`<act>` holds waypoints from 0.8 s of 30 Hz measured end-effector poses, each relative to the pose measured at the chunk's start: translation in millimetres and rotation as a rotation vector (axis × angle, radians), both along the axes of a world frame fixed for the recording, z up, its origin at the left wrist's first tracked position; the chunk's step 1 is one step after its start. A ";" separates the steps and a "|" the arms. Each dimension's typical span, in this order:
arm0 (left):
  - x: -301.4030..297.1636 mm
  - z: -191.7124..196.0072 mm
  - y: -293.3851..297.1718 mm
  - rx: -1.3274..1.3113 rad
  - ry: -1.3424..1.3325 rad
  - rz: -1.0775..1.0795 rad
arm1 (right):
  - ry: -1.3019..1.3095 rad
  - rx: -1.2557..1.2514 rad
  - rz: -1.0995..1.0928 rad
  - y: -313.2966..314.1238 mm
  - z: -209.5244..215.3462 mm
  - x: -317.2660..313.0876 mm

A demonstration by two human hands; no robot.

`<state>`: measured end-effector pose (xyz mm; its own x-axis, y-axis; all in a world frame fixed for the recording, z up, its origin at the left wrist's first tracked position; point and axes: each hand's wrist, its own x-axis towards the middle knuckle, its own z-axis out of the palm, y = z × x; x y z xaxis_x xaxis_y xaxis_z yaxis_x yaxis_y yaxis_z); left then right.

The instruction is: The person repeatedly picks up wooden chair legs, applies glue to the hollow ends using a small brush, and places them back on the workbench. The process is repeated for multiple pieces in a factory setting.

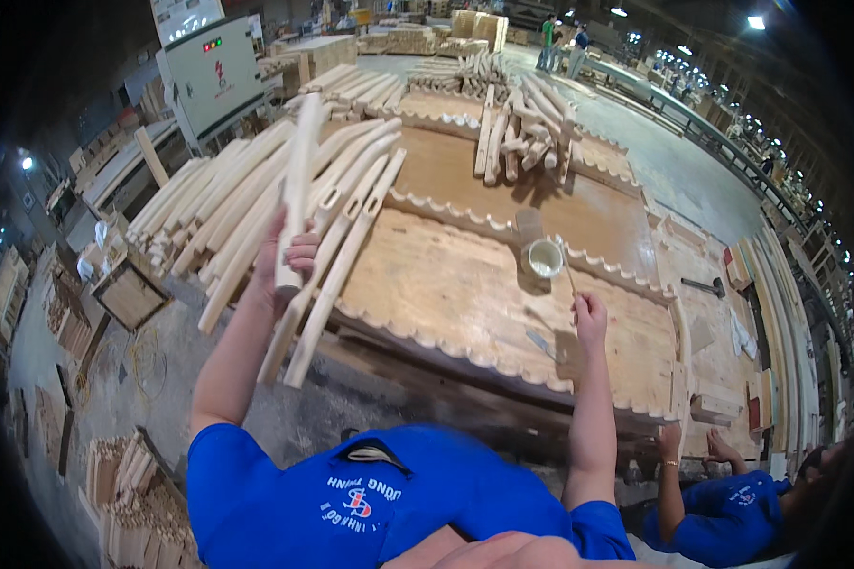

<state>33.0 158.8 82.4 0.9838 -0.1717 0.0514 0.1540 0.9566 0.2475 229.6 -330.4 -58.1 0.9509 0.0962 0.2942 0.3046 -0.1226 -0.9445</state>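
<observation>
Now left hand [292, 254] grips 1 pale wooden leg [297, 180] upright above the stacked legs [247, 204], right hand [588, 318] pinches a thin brush [568, 281] by the glue cup [544, 257] on desk [446, 284]; looks like gluing stage, next prob. needs brush & leg brought together.

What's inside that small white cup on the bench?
The white cup stands on the wooden bench. Its inside looks pale, and a thin stick held by the right hand reaches towards its rim. Any contents are too small to tell.

Pale curved wooden piece [297, 190], nearly upright above the stack; thin brush [569, 281] slanting beside the cup.
</observation>
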 end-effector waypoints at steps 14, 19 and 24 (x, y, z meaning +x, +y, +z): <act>-56.0 -79.9 -226.1 0.108 0.314 -0.113 | 0.151 0.305 0.181 -9.0 56.1 -53.1; -86.7 -109.3 -284.9 1.011 0.193 0.369 | 0.234 0.028 0.161 -14.5 60.9 -27.1; -120.3 -134.2 -305.6 1.270 0.144 0.417 | -0.067 -0.223 0.043 -20.0 56.3 -12.9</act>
<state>-87.3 -146.8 -51.8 0.9573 0.2880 -0.0263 0.0092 0.0605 0.9981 216.6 -350.4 -1.9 0.9235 0.2061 0.3234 0.3752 -0.3112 -0.8731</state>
